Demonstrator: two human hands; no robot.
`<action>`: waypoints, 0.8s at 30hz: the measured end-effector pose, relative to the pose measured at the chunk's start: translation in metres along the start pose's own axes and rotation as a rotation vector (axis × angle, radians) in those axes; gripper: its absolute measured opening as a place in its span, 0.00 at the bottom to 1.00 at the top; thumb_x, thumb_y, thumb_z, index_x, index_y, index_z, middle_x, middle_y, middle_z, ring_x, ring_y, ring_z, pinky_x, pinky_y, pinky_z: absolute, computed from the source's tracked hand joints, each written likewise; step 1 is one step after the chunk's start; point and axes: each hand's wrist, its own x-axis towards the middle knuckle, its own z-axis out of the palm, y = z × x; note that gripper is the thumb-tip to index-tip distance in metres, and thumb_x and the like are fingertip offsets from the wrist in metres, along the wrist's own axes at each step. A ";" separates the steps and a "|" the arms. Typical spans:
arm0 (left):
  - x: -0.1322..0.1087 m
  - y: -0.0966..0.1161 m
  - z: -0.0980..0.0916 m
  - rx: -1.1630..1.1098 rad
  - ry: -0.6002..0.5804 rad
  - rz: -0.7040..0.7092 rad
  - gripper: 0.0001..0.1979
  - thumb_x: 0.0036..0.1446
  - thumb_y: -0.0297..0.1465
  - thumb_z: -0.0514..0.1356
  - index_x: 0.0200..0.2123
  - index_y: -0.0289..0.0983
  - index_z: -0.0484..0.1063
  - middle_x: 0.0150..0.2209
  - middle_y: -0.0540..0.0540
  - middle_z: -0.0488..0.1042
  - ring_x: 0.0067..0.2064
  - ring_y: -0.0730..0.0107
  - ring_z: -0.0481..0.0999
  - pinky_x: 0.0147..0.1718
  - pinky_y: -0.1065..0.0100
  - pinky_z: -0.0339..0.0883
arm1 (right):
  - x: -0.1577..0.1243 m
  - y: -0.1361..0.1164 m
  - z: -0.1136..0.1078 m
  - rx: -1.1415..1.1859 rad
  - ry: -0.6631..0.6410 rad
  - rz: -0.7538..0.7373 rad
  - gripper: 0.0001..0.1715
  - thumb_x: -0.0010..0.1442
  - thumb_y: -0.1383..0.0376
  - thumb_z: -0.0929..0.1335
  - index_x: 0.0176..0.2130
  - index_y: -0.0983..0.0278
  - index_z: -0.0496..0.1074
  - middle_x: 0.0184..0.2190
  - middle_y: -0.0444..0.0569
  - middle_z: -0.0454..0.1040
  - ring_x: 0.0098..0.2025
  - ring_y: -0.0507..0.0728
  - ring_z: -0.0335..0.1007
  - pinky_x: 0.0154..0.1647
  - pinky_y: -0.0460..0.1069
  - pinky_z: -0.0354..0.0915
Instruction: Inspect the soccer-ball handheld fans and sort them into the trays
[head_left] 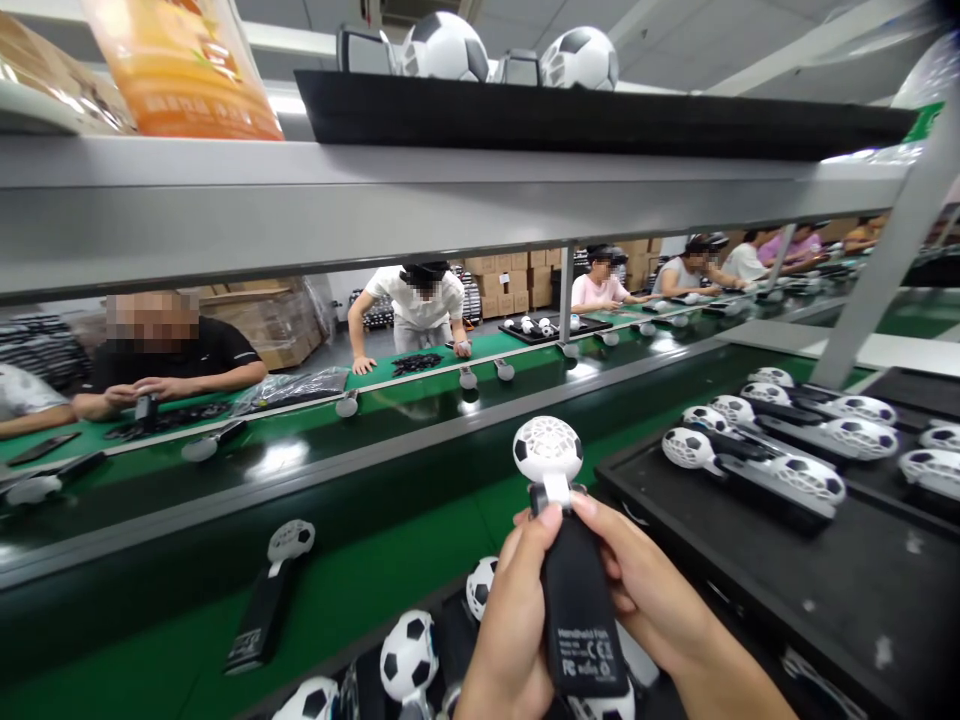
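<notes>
As left hand [510, 630] and right hand [637, 590] grip fan [577, 610], "Handheld Fan" printed

Glossy white plastic fan head [547, 450], matt black plastic handle [577, 610]

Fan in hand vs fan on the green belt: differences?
The handheld fan stands upright, gripped by the left hand and right hand; the belt fan lies flat, untouched, on the green conveyor belt. The handheld fan looks larger, being nearer the camera. Both have black handles and white football-patterned heads.
</notes>
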 end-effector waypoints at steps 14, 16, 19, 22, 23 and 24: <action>0.002 0.003 -0.011 0.336 -0.250 -0.009 0.28 0.47 0.49 0.64 0.41 0.30 0.71 0.22 0.45 0.75 0.24 0.65 0.76 0.22 0.69 0.67 | 0.006 0.005 -0.007 -0.303 -0.135 -0.219 0.37 0.45 0.39 0.70 0.38 0.69 0.73 0.21 0.47 0.69 0.11 0.43 0.52 0.08 0.40 0.46; -0.001 0.007 -0.011 0.383 -0.261 -0.026 0.28 0.48 0.49 0.63 0.41 0.30 0.71 0.22 0.44 0.75 0.22 0.66 0.75 0.20 0.70 0.66 | 0.009 0.009 -0.007 -0.300 -0.152 -0.254 0.36 0.44 0.39 0.70 0.35 0.68 0.72 0.20 0.45 0.67 0.11 0.44 0.53 0.08 0.40 0.46; -0.004 0.011 -0.012 0.454 -0.264 -0.029 0.31 0.49 0.51 0.61 0.45 0.30 0.69 0.26 0.42 0.77 0.25 0.63 0.77 0.21 0.69 0.66 | 0.011 0.010 -0.008 -0.283 -0.151 -0.274 0.32 0.44 0.41 0.71 0.32 0.67 0.70 0.20 0.45 0.67 0.12 0.45 0.54 0.09 0.41 0.47; -0.004 0.014 -0.013 0.604 -0.299 0.043 0.32 0.52 0.52 0.58 0.50 0.32 0.68 0.36 0.38 0.78 0.36 0.58 0.78 0.32 0.64 0.70 | 0.010 0.002 -0.017 -0.293 -0.116 -0.392 0.34 0.43 0.46 0.74 0.42 0.65 0.69 0.30 0.48 0.73 0.25 0.52 0.68 0.22 0.44 0.64; -0.004 0.015 -0.013 0.687 -0.320 0.097 0.30 0.53 0.50 0.57 0.51 0.34 0.68 0.41 0.39 0.78 0.42 0.57 0.77 0.39 0.62 0.69 | 0.009 -0.003 -0.022 -0.317 -0.115 -0.421 0.38 0.42 0.48 0.75 0.48 0.64 0.67 0.35 0.49 0.74 0.32 0.54 0.71 0.30 0.46 0.68; -0.003 0.016 -0.013 0.777 -0.342 0.154 0.28 0.54 0.49 0.58 0.51 0.36 0.69 0.45 0.41 0.76 0.47 0.57 0.74 0.45 0.62 0.66 | 0.007 -0.009 -0.027 -0.358 -0.124 -0.428 0.42 0.42 0.50 0.75 0.53 0.62 0.64 0.38 0.50 0.75 0.37 0.56 0.72 0.37 0.48 0.69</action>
